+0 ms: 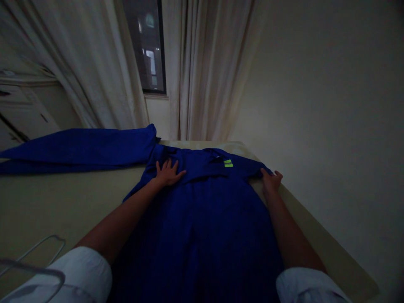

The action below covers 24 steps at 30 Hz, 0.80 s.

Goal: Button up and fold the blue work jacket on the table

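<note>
A dark blue work jacket (221, 219) lies spread out in front of me, with a small yellow-green patch (228, 163) near its chest. My left hand (169, 173) rests flat on the upper left part of the jacket, fingers spread. At the far right, my right hand (271, 182) is closed on the end of the jacket's outstretched sleeve (252, 166); its grip is partly hidden. Beyond my left hand, another long blue piece of clothing (94, 147) stretches out to the left, its kind unclear. It meets or overlaps the jacket near the collar.
A pale, bed-like surface (63, 202) lies under the clothing. Thin wire hangers (41, 269) show at the lower left. Light curtains (208, 75) hang behind, beside a dark window (148, 50). A plain wall (341, 126) runs along the right edge, and a pale cabinet (28, 105) stands at the left.
</note>
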{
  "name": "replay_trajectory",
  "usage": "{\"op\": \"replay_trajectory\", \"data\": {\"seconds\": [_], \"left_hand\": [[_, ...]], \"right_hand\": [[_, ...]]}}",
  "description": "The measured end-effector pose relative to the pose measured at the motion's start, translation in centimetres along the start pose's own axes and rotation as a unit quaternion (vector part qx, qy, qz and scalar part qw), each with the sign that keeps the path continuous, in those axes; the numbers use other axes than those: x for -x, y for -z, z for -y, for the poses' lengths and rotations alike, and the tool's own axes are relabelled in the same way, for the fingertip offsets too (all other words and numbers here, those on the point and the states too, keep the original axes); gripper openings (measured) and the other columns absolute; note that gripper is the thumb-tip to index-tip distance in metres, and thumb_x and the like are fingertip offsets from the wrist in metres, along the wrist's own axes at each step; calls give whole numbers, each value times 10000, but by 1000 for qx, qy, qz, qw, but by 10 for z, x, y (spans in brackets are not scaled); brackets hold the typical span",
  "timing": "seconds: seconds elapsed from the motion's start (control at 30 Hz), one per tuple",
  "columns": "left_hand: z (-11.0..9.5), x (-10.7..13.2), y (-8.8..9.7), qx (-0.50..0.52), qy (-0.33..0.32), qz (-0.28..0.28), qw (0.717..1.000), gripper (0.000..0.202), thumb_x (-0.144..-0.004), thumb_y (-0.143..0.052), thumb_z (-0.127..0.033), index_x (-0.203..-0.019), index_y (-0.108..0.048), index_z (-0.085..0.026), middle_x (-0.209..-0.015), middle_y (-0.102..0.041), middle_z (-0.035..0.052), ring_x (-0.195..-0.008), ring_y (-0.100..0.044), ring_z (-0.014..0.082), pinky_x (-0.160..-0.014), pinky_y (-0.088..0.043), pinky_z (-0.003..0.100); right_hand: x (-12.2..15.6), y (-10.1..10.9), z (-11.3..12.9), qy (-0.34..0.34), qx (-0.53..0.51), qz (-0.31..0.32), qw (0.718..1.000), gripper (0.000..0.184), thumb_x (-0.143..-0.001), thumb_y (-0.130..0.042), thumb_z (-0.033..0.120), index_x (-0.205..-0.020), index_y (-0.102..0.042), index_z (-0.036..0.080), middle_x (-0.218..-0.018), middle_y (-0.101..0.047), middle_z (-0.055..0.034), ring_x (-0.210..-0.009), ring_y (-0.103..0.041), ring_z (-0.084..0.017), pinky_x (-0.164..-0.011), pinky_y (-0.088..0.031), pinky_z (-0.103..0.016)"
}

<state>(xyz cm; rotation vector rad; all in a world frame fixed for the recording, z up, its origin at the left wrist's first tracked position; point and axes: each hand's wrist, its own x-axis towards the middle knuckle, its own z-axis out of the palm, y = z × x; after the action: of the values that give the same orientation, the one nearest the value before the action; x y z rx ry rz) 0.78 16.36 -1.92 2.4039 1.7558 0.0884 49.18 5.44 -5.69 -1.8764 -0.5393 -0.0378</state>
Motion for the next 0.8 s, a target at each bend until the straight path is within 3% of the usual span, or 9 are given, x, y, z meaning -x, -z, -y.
{"op": "replay_trajectory", "data": {"seconds": [0.1,0.2,0.33,0.43,0.5,0.57,0.63,0.73,0.8], "left_hand": [[-17,0,-2,-18,-36,-73,996,838,-1005,-338,-632,-1668,-314,-120,-1736,-210,221,-1626,-140,395,-1273,10,664],[-56,0,-1,-4,-99,-149,984,716,-1028,-357,-468,-1656,-342,-126,-1733,-260,181,-1614,-222,337,-1308,-63,564],[-118,-10,-6,36,-230,-96,968,726,-1020,-423,-586,-1662,-339,-259,-1739,-286,105,-1604,-259,318,-1305,-161,541],[-152,-24,-11,42,-200,-49,978,632,-1002,-511,-561,-1564,-508,-273,-1680,-397,158,-1544,-361,410,-1243,-247,638],[-164,-33,-12,49,-176,-38,982,500,-1066,-384,-480,-1424,-643,-246,-1542,-569,182,-1427,-523,403,-1205,-291,660],[-171,-40,-11,70,-175,-63,980,580,-1106,-195,-432,-1441,-618,-220,-1483,-621,186,-1383,-572,353,-1212,-293,637],[-175,-44,-12,90,-203,-64,973,640,-1103,-139,-497,-1580,-469,-227,-1581,-530,183,-1468,-488,340,-1234,-255,637],[-176,-41,-16,70,-255,29,964,754,-1042,-236,-688,-1664,-331,-272,-1708,-338,151,-1581,-289,398,-1242,-146,709],[-171,-34,-17,45,-266,46,962,775,-1028,-279,-691,-1676,-303,-265,-1736,-267,137,-1604,-229,395,-1257,-114,695]], "right_hand": [[10,-5,5,-49,-29,-21,998,853,-687,-806,426,-1392,-411,152,-1311,-586,-201,-1114,-645,-318,-988,-552,-473],[20,-7,10,-9,-33,-20,999,791,-665,-763,269,-1370,-425,148,-1306,-583,-193,-1026,-666,-268,-964,-560,-442],[27,-2,15,10,-11,-36,999,667,-705,-722,268,-1315,-477,160,-1246,-606,-163,-1007,-659,-261,-965,-556,-425],[31,3,19,-4,-6,-45,999,668,-762,-756,413,-1312,-483,150,-1233,-612,-169,-1033,-655,-280,-993,-546,-424],[32,3,20,-17,-13,-49,999,724,-782,-760,499,-1333,-466,131,-1256,-602,-186,-1059,-650,-285,-1009,-538,-414],[32,1,20,-25,-23,-48,998,762,-806,-745,535,-1362,-436,117,-1285,-588,-199,-1098,-638,-287,-1028,-527,-405],[30,-1,17,-25,-30,-35,999,782,-831,-726,540,-1400,-395,117,-1323,-566,-209,-1137,-621,-288,-1042,-518,-407],[26,-3,12,-28,-37,-19,999,818,-851,-714,536,-1449,-338,124,-1359,-542,-218,-1152,-607,-288,-1038,-516,-415],[25,-4,10,-36,-35,-24,998,846,-844,-730,544,-1462,-327,129,-1358,-537,-211,-1136,-606,-282,-1037,-514,-415]]}}
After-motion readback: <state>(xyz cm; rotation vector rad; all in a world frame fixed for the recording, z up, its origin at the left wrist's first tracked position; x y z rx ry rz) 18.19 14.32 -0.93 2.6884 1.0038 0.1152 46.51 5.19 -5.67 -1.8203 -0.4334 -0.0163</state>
